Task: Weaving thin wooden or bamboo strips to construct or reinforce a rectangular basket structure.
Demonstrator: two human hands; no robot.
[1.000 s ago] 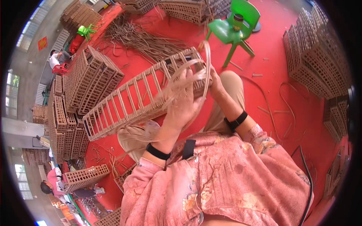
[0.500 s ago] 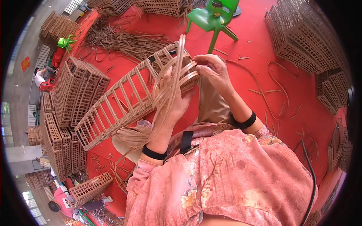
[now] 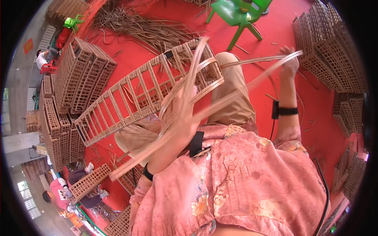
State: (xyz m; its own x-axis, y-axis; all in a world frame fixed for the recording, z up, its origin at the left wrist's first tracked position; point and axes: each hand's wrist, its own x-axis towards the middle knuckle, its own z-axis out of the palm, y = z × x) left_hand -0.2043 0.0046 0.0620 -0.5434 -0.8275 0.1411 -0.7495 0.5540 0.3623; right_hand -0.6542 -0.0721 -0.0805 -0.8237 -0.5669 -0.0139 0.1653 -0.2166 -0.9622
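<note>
A long ladder-like woven wicker frame [image 3: 210,74] lies slantwise over my lap, its boxy woven end toward the middle of the view. My left hand [image 3: 182,106] is closed around the frame near that end, with loose flat strips across it; motion blurs it. Out to the right, my right hand [image 3: 290,63] is closed on a pale wicker strip [image 3: 254,61] stretched from the woven end. Another blurred strip [image 3: 240,93] crosses from my left hand up to beside the right. Strips also trail down past my left forearm.
A stack of woven frames [image 3: 80,76] stands left, another stack [image 3: 321,47] at far right. Loose strips [image 3: 145,27] lie heaped on the red floor [image 3: 271,35]. A green chair [image 3: 236,17] is ahead. Two other people sit at left; the nearer person [image 3: 59,192] has a woven piece.
My right hand has swung from the frame's woven end far out to the right, drawing the strip taut. My left hand still grips the frame. The loose strips have spread and swung.
</note>
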